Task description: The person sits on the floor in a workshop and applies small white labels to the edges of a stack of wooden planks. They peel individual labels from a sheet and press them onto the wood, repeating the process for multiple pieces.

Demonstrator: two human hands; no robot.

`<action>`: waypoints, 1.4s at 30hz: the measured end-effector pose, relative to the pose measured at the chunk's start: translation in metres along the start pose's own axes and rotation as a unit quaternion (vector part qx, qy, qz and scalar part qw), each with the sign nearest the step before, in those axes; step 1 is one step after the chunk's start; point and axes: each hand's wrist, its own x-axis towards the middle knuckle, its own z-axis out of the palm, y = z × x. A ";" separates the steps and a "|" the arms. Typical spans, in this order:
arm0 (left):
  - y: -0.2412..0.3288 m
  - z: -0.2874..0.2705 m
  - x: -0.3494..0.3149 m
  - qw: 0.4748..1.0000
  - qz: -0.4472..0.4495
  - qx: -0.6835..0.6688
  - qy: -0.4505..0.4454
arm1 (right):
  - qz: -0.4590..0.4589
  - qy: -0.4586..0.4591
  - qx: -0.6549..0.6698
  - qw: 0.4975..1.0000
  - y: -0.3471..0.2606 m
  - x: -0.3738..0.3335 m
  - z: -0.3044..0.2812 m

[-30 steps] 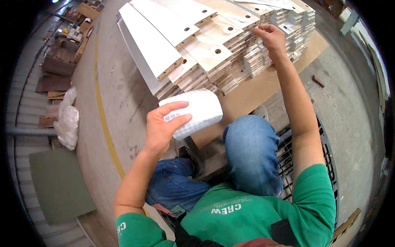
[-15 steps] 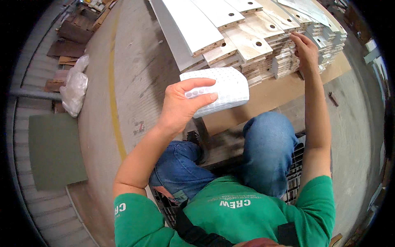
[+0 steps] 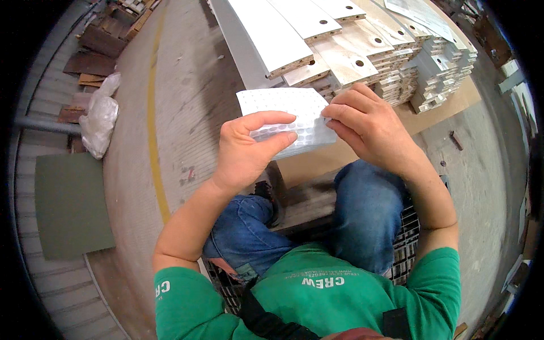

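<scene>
My left hand point(image 3: 245, 148) holds a curved white sheet of round stickers point(image 3: 275, 101) between thumb and forefinger; rows of pale dots show on its face. At the right edge of the sheet, my right hand point(image 3: 367, 126) has its thumb and fingers pinched together. Whether these fingertips grip the sheet itself or a single sticker is too small to tell. Just beyond both hands rises a stack of white-faced boards point(image 3: 354, 68) with chipboard edges and a dark round hole near the end of many of them.
Brown cardboard point(image 3: 309, 164) lies under the stack. A paper sheet point(image 3: 422, 17) rests on top at the far right. On the left are a yellow floor line point(image 3: 152, 113), a clear plastic bundle point(image 3: 99, 127) and a green panel point(image 3: 71, 204). A small brown piece point(image 3: 456, 140) lies on the floor at right.
My right hand has come back from the board ends at the stack's right side to the right edge of the sticker sheet. My left hand has shifted slightly left with the sheet.
</scene>
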 end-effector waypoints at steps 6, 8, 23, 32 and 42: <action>-0.001 -0.005 -0.002 1.000 0.002 0.019 -0.004 | 0.029 -0.070 0.045 0.996 -0.001 0.000 -0.002; 0.001 -0.004 -0.003 0.999 -0.001 0.034 -0.003 | 0.029 -0.041 0.057 0.997 -0.001 0.001 -0.001; -0.008 -0.006 0.002 0.995 -0.044 -0.092 0.017 | 0.064 0.000 0.147 0.987 0.027 0.023 -0.006; -0.010 -0.004 0.007 0.994 -0.053 -0.090 0.018 | 0.160 0.174 -0.098 0.967 0.178 0.043 0.005; -0.016 -0.009 0.007 0.992 -0.052 -0.112 -0.004 | 0.149 0.216 -0.131 0.956 0.184 0.051 0.020</action>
